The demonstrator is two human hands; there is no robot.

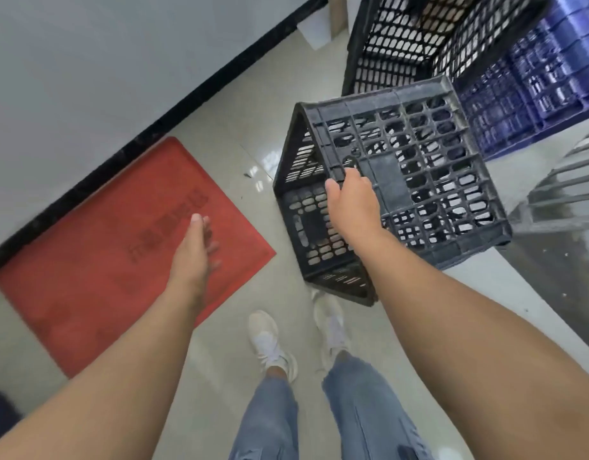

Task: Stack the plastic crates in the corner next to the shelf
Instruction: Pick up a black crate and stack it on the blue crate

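At frame centre the right hand [351, 197] grips the edge of a tilted black crate [419, 180]. The left hand [200, 240] hangs empty with loose fingers over a red mat [87, 260]. At upper right another black crate [402, 44] stands beside a blue crate [535, 78].

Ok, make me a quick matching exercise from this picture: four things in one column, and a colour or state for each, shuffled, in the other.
Things:
1. floor mat
2. crate by the shelf
3. tipped crate
4. left hand

Colour or state:
A. blue
B. open, holding nothing
C. red
D. gripped by the right hand

Pairs: 1-C, 2-A, 3-D, 4-B
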